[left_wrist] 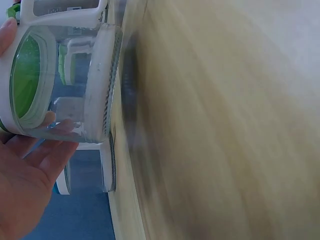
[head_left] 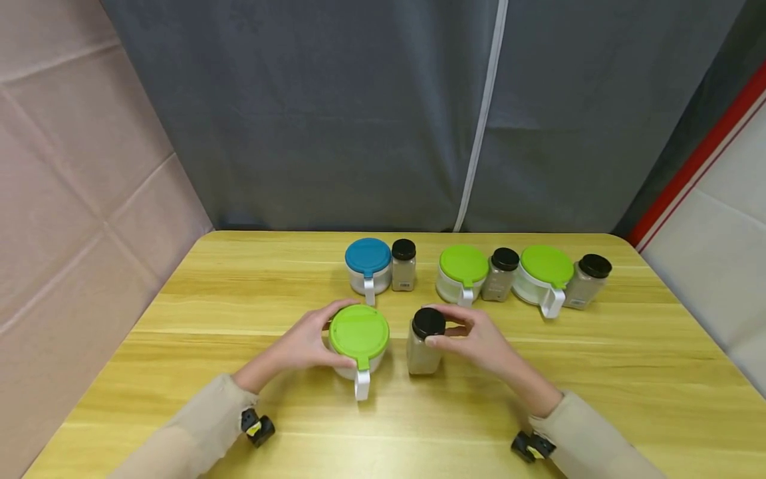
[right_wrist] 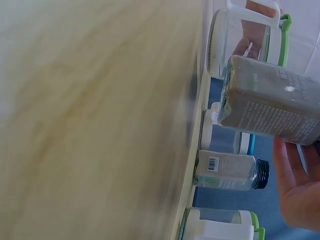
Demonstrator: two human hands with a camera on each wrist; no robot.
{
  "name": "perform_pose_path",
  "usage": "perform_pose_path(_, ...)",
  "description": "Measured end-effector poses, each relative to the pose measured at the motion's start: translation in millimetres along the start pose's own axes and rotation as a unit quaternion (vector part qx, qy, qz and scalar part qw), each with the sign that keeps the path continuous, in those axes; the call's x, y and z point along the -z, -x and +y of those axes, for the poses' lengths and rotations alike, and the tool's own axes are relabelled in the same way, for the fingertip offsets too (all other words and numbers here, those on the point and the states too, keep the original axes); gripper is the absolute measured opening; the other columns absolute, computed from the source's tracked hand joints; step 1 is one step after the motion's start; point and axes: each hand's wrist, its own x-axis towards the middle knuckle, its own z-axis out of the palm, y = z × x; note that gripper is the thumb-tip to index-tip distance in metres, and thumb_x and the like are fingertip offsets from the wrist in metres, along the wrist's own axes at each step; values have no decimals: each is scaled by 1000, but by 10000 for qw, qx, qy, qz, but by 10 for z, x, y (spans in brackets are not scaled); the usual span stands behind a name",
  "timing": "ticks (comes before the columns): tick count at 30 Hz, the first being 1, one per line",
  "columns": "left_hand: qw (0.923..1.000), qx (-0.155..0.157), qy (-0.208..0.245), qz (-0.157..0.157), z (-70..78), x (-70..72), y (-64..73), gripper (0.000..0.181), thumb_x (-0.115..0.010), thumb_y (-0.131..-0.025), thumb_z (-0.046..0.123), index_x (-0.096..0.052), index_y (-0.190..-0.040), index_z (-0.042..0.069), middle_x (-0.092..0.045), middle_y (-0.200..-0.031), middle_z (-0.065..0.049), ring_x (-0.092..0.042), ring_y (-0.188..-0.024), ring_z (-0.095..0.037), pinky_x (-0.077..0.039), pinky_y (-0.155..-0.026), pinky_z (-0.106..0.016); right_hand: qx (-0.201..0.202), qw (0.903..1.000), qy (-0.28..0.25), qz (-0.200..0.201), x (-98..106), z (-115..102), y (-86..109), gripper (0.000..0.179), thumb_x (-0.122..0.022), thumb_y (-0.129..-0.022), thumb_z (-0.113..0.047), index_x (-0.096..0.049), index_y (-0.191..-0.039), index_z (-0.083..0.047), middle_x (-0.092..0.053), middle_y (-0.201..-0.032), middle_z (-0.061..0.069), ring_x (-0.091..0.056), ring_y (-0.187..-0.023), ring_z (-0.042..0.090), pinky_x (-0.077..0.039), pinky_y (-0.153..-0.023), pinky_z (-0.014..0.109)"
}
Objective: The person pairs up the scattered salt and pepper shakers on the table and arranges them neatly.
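I have the left hand [head_left: 314, 339] angled in from the left, its thumb along the near side and its fingers round the far side of a round clear glass jar with a lime-green lid and white handle [head_left: 359, 329], gripping it. That jar is upright near the middle of the pale wooden table [head_left: 251, 286], handle toward the near edge. My right hand [head_left: 479, 336] slants in from the other side, pinching a square clear jar with a round black lid [head_left: 422, 356] between thumb and fingers. The two jars are near each other, apart. I cannot tell whether either base touches the wood. Behind them stands a round blue-lidded jar [head_left: 368, 266].
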Motion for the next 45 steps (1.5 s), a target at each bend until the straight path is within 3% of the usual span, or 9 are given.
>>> perform_pose_path(5,9999,-67,-104,23,-41,18,-44,90,-81,-58,38,-37,-131,11,-52,-116,2,-48,-106,-13,-40,-87,-34,-190,9997,-63,156,-36,-2,-60,51,-72,-73,-9,-52,-118,4,-51,-118,18,-55,-96,31,-47,-77,28)
perform_pose_path(9,9999,-46,-130,27,-68,30,-72,90,-81,-58,38,-37,-131,10,-52,-116,1,-48,-106,-14,-40,-87,-35,-210,9994,-28,259,-61,-18,-109,51,-72,-73,-9,-53,-118,3,-52,-117,17,-54,-98,27,-47,-77,28)
perform_pose_path(20,9999,97,-63,-15,-127,60,-103,90,-82,-60,30,-34,-133,11,-51,-118,-5,-46,-108,-20,-37,-90,-40,-250,9993,-197,208,-141,9,-196,51,-73,-73,-9,-53,-118,4,-54,-114,16,-54,-97,31,-47,-77,28)
perform_pose_path(23,9999,145,-65,-18,-102,62,-110,89,-82,-60,23,-34,-133,8,-51,-118,-8,-46,-108,-22,-36,-90,-42,-228,9994,-202,174,-167,7,-215,51,-73,-72,-10,-53,-118,3,-54,-113,16,-54,-97,31,-47,-76,28)
perform_pose_path(30,9997,176,178,-75,130,107,-99,84,-80,-63,11,-33,-131,-1,-50,-117,-15,-46,-108,-27,-37,-89,-43,-242,9994,-220,108,-208,23,-254,50,-72,-73,-9,-54,-117,2,-54,-113,15,-54,-97,30,-47,-77,28)
perform_pose_path(45,9982,126,584,-92,41,112,-132,83,-79,-64,7,-32,-132,-2,-49,-119,-15,-45,-108,-27,-37,-89,-43,-236,9994,-233,-43,-268,52,-302,50,-74,-72,-13,-55,-116,1,-55,-114,14,-55,-96,28,-47,-77,28)
